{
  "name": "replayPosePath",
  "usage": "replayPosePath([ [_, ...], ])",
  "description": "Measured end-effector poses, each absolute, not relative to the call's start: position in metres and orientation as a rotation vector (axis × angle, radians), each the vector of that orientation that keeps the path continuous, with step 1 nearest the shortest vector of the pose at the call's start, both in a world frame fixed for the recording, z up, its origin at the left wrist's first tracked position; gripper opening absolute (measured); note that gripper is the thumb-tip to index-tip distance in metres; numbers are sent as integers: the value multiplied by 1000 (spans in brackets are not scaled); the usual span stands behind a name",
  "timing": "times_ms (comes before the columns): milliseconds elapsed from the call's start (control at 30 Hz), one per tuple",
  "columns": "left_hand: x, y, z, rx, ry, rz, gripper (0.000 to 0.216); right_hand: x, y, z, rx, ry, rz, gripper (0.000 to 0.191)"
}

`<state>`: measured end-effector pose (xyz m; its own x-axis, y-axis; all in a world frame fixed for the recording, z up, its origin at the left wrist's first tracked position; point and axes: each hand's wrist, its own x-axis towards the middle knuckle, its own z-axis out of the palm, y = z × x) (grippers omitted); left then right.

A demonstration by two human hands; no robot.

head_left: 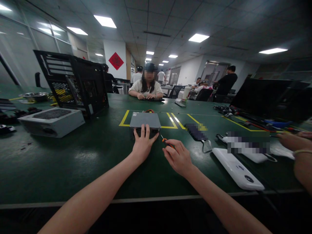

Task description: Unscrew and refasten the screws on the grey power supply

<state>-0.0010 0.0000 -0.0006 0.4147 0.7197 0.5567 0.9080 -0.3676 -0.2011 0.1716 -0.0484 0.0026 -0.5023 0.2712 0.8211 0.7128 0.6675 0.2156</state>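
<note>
Left grip (142, 144) open, flat against box (145, 120) near edge; right grip (176, 156) tight around screwdriver (165, 140), just right, over green surface (73, 162).

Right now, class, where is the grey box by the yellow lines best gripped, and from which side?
The grey box is likely taken by its near edge, from the near side, palm down: it lies flat, and the left hand rests there.

ceiling: lit panels (105, 21) | left: glass wall (17, 55) | table (60, 162): dark green
</note>
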Motion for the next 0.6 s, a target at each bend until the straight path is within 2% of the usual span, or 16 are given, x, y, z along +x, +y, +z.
replayPosePath([
  [167,-1,0,0,-2193,-1380,-512,51,172,-48,4,-718,-2098,-673,30],
  [433,-1,-1,1,-2207,-1383,-532,51,171,-50,9,-693,-2127,-688,25],
  [600,-1,-1,0,-2202,-1375,-534,51,173,-51,6,-823,-2053,-669,16],
])
